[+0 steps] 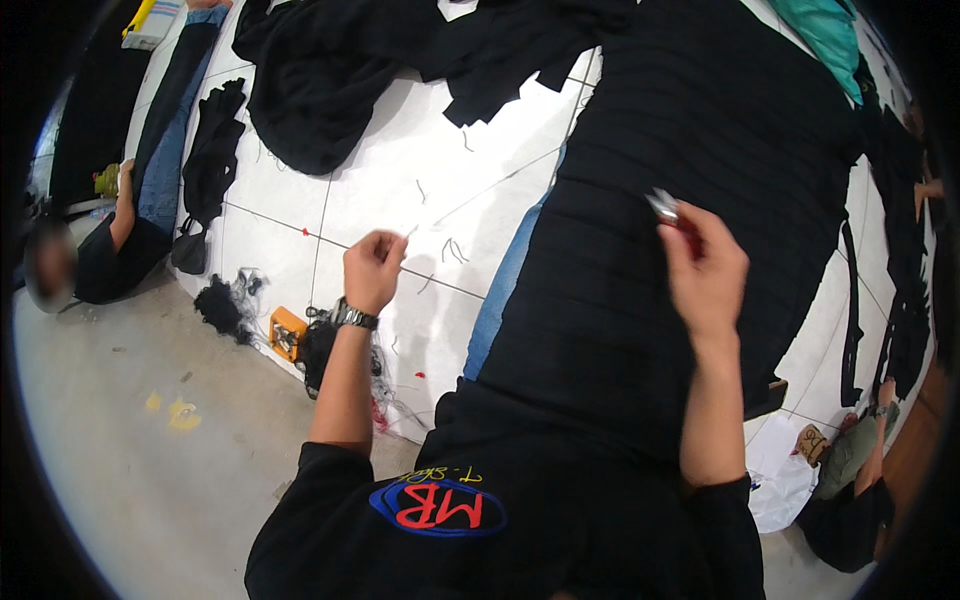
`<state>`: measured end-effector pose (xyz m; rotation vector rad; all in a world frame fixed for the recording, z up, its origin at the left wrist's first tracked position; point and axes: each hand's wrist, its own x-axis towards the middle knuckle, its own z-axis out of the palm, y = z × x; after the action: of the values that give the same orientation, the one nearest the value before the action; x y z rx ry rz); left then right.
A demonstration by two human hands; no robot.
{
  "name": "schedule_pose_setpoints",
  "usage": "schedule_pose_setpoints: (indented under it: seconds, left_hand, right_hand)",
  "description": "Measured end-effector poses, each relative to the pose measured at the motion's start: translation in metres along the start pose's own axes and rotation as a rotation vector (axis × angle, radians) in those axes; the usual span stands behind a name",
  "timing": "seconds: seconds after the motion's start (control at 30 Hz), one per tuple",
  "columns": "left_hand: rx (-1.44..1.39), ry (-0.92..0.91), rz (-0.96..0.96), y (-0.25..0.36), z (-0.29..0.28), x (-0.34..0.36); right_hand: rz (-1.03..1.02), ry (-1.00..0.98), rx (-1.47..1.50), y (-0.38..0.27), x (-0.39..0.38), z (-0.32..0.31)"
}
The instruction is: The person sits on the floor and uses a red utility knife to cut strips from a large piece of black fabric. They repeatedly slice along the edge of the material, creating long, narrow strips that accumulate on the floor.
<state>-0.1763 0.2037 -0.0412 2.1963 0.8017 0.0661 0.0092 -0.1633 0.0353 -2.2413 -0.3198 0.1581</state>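
Note:
My left hand (376, 262), with a watch on the wrist, is raised over the white tiled worktop (390, 180), pinching a thin pale item (410, 233), too small to make out clearly. My right hand (705, 265) is closed round small metal snips (676, 215) with red handles, blades pointing up-left, above a long spread of black, ridged fabric (600, 280). A strip of blue denim (505, 290) shows along that fabric's left edge. Dark loose threads lie on the white surface.
An orange tool (288, 330) sits among black thread tangles (222, 300) at the near-left edge. Black garment pieces (320, 90) lie at the back; teal cloth (820, 40) at top right. Co-workers (120, 255) (845, 520) are at left and lower right. Concrete floor (140, 380) shows at lower left.

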Motion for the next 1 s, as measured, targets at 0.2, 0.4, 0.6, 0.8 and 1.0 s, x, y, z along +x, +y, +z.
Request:
schedule_pose_setpoints:
  seconds: [0.2, 0.4, 0.6, 0.8, 1.0]
  left_hand:
    - [0.778, -0.402, -0.106, -0.044, -0.036, -0.022]
    - [0.717, -0.556, 0.649, -0.011, 0.032, -0.031]
    - [0.886, -0.123, -0.177, -0.075, 0.037, -0.041]
    - [0.819, 0.140, 0.023, -0.076, 0.032, -0.034]
    - [0.580, 0.072, 0.503, 0.030, 0.132, 0.042]
  right_hand:
    - [0.263, 0.334, 0.228, 0.105, -0.048, -0.090]
    - [0.426, 0.549, 0.350, 0.155, -0.096, -0.136]
    - [0.436, 0.655, 0.333, 0.152, -0.120, -0.133]
    - [0.515, 0.708, 0.397, 0.168, -0.125, -0.137]
    - [0.393, 0.678, 0.497, 0.153, -0.079, -0.121]
